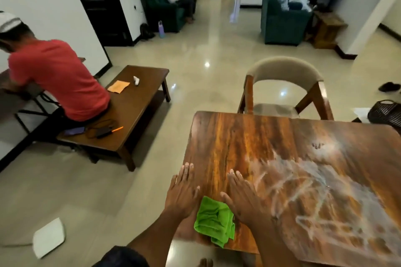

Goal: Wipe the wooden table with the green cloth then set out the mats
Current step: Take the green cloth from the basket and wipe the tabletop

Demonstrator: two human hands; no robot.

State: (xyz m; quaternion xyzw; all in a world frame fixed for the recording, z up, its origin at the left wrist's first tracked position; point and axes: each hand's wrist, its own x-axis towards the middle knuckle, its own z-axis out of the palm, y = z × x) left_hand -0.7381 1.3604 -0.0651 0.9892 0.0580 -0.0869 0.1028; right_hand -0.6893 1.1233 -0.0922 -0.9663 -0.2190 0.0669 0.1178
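Wiping unfinished, we judge: whitish smears (308, 193) cover tabletop (238, 136) right half. Green cloth (213, 220) bunched at near-left corner between our flat, empty hands (183, 191) (243, 195). No mats seen.

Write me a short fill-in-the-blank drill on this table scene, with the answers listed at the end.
1. The cloth lying between the two hands is ____ in colour.
2. Both the left hand and the right hand lie ____ on the wooden table, fingers spread.
3. At the table's far edge stands an empty ____ with a beige backrest.
4. The whitish wet smears lie to the ____ of the cloth.

Answers: green; flat; chair; right
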